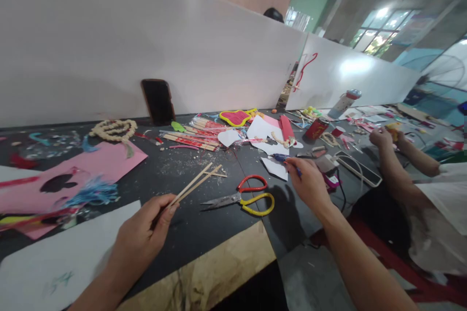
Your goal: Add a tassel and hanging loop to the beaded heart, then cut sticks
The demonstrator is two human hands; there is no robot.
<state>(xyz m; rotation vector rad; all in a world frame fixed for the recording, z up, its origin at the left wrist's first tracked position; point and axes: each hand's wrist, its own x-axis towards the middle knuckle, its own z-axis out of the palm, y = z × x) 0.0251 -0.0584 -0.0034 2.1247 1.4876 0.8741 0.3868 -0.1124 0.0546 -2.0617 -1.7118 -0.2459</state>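
Thin wooden sticks [193,183] are pinched between the thumb and fingers of my left hand [146,226]. They spread into a narrow V, and a short stick piece [218,174] lies by their far ends; whether it is joined to them I cannot tell. My right hand [308,182] is closed around a slim blue pen-like tool [279,157], its tip pointing left over cut white paper [275,169]; its exact kind is unclear. Between my hands, scissors [235,199] with one red and one yellow handle rest on the dark table, blades slightly apart.
Red-wrapped wooden sticks [191,140] and a phone [158,102] stand or lie near the white partition [146,34]. Pink paper [120,155] and a white board [73,252] are at left. Beyond my right hand are a red can [315,129] and a co-worker's hands [383,137].
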